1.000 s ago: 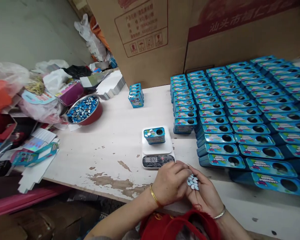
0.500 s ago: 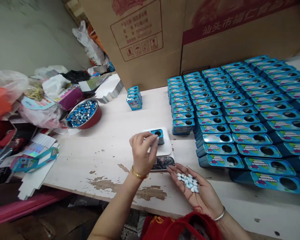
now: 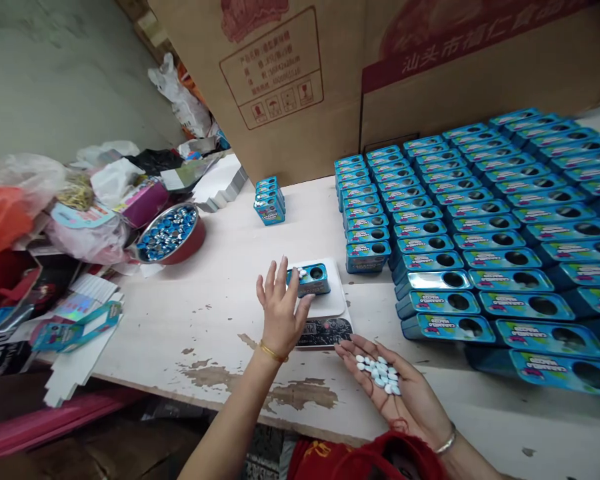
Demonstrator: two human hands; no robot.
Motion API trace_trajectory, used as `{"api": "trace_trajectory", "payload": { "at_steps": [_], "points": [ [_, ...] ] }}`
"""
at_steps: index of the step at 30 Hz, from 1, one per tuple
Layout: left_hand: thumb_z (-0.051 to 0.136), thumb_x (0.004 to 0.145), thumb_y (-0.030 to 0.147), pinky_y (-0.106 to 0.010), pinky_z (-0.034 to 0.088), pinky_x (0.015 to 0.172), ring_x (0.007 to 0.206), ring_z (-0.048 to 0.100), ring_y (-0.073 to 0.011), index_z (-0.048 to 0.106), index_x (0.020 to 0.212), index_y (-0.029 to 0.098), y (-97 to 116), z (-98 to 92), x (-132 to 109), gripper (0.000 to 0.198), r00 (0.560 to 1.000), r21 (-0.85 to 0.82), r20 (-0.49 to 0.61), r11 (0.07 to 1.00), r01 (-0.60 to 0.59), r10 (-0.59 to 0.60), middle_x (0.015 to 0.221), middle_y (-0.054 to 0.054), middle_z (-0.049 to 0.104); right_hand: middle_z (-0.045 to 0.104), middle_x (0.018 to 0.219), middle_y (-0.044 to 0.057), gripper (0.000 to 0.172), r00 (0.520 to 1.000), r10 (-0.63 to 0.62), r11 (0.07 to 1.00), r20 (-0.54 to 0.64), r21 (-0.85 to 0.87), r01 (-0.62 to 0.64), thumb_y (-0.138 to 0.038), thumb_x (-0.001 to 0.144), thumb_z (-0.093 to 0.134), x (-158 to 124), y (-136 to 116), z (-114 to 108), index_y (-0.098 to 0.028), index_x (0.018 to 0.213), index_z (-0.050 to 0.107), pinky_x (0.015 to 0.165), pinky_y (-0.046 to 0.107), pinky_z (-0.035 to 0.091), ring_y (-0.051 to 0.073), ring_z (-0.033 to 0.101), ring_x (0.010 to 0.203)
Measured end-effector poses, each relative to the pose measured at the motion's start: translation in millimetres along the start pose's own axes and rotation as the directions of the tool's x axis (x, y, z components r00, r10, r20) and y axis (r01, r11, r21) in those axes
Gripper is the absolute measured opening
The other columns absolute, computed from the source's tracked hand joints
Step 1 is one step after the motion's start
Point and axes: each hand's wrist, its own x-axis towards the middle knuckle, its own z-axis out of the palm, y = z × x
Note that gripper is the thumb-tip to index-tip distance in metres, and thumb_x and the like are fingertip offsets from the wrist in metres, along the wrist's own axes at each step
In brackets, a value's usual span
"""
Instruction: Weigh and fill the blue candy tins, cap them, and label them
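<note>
A scale (image 3: 336,305) stands on the worn desk (image 3: 230,267), with a blue tin (image 3: 314,287) upright on its plate; the hole in the tin's top is uncovered, and a few white tablets (image 3: 302,272) lie on the top beside the hole. The left hand (image 3: 283,310), wearing a gold bracelet (image 3: 273,352), is just left of the scale, open with fingers spread, the index fingertip at the tin's edge; whether it touches is hard to tell. The right hand (image 3: 411,395) is open and cupped palm up, nearer the person than the scale and to its right, with a loose heap of pale tablets (image 3: 379,375) resting on it. Right of the scale stand rows of similar tins (image 3: 500,260). Beyond the scale and slightly left is a short row of tins (image 3: 271,213), with a big cardboard box (image 3: 290,150) behind. Well left of the scale, a red bowl (image 3: 184,251) holds shiny blue pieces (image 3: 167,233).
</note>
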Motion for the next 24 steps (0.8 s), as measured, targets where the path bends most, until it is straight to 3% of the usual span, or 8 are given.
{"api": "trace_trajectory", "payload": {
  "at_steps": [6, 9, 12, 15, 20, 24],
  "points": [
    [0.042, 0.092, 0.034, -0.054, 0.01, 0.11, 0.139, 0.021, -0.0269, 0.049, 0.125, 0.021, 12.9, 2.0, 19.5, 0.037, 0.996, -0.047, 0.063, 0.997, -0.061, 0.064, 0.144, -0.012, 0.036, 0.067, 0.11, 0.019, 0.026, 1.0, 0.004, 1.0, 0.006, 0.026, -0.004, -0.017, 0.08, 0.056, -3.5, -2.6, -4.0, -0.004, 0.1, 0.066, 0.091, 0.031, 0.052, 0.027, 0.056, 0.114],
    [0.043, 0.09, 0.038, -0.053, 0.011, 0.109, 0.138, 0.022, -0.0283, 0.04, 0.134, 0.02, 9.5, 2.3, 20.0, 0.047, 0.997, -0.037, 0.05, 0.998, -0.053, 0.055, 0.144, -0.014, 0.036, 0.066, 0.111, 0.02, 0.026, 1.0, 0.006, 0.999, 0.014, 0.044, -0.007, -0.017, 0.079, 0.058, -3.6, -3.5, -7.0, -0.004, 0.1, 0.066, 0.091, 0.031, 0.051, 0.028, 0.057, 0.113],
    [0.05, 0.086, 0.041, -0.049, 0.023, 0.105, 0.129, 0.036, -0.0294, 0.038, 0.135, 0.018, 1.5, 0.6, 22.5, 0.055, 0.995, -0.05, 0.085, 0.998, -0.046, 0.051, 0.135, -0.016, 0.045, 0.067, 0.108, 0.02, 0.026, 0.999, 0.004, 0.999, 0.037, 0.038, -0.006, -0.018, 0.078, 0.061, -1.9, -3.1, -7.2, -0.003, 0.099, 0.067, 0.091, 0.03, 0.051, 0.027, 0.058, 0.111],
    [0.051, 0.086, 0.03, -0.04, 0.035, 0.092, 0.106, 0.051, -0.024, 0.047, 0.125, 0.019, 1.7, -4.0, 32.3, 0.04, 0.986, -0.126, 0.122, 0.987, -0.099, 0.114, 0.114, -0.011, 0.058, 0.07, 0.103, 0.018, 0.025, 0.999, -0.004, 0.999, 0.05, 0.033, 0.002, -0.019, 0.078, 0.061, 0.2, -2.5, -4.9, -0.004, 0.097, 0.067, 0.09, 0.03, 0.052, 0.026, 0.061, 0.107],
    [0.054, 0.083, 0.022, -0.039, 0.032, 0.091, 0.1, 0.051, -0.0215, 0.049, 0.121, 0.019, 34.8, -0.9, 58.5, 0.039, 0.957, -0.26, 0.104, 0.936, -0.238, 0.272, 0.109, -0.008, 0.059, 0.071, 0.1, 0.018, 0.024, 0.998, -0.007, 0.999, 0.056, 0.043, 0.005, -0.02, 0.079, 0.06, 2.8, -2.1, -2.3, -0.003, 0.095, 0.068, 0.088, 0.03, 0.052, 0.025, 0.064, 0.102],
    [0.056, 0.082, 0.024, -0.04, 0.033, 0.087, 0.1, 0.051, -0.0224, 0.05, 0.122, 0.019, 61.5, 30.1, 70.6, 0.041, 0.928, -0.282, 0.163, 0.917, -0.281, 0.334, 0.11, -0.009, 0.059, 0.07, 0.103, 0.018, 0.025, 0.998, -0.022, 0.999, 0.061, 0.031, 0.02, -0.021, 0.079, 0.061, 3.0, -3.0, -6.6, -0.003, 0.095, 0.068, 0.09, 0.03, 0.051, 0.024, 0.064, 0.102]
  ]
}}
